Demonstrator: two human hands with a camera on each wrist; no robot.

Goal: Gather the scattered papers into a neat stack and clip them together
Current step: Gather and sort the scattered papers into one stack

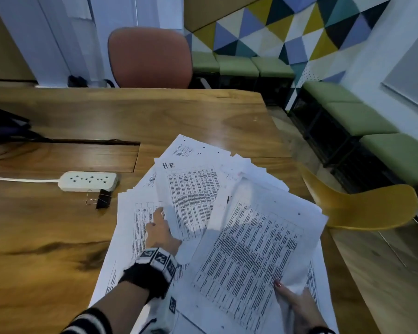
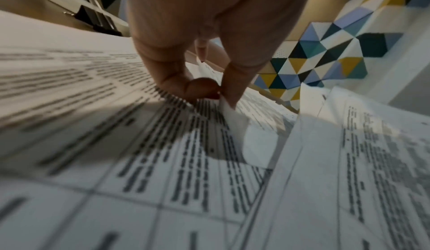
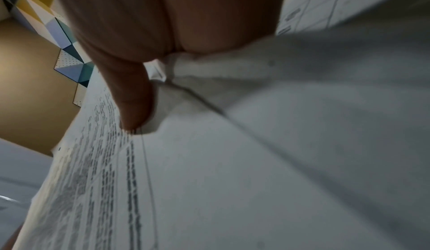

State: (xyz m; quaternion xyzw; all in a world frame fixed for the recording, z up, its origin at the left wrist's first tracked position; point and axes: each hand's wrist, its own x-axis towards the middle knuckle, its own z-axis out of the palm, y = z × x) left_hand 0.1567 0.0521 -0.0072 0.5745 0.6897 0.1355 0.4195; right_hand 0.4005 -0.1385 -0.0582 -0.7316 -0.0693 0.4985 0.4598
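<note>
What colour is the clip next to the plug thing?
Black, with shiny metal wire handles. The binder clip shows best in the head view.

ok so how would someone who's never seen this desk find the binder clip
Start at the wooden table and find the white power strip left of the scattered papers. The binder clip lies just in front of the strip. It is the only small black thing there, with wire handles pointing left.
</note>
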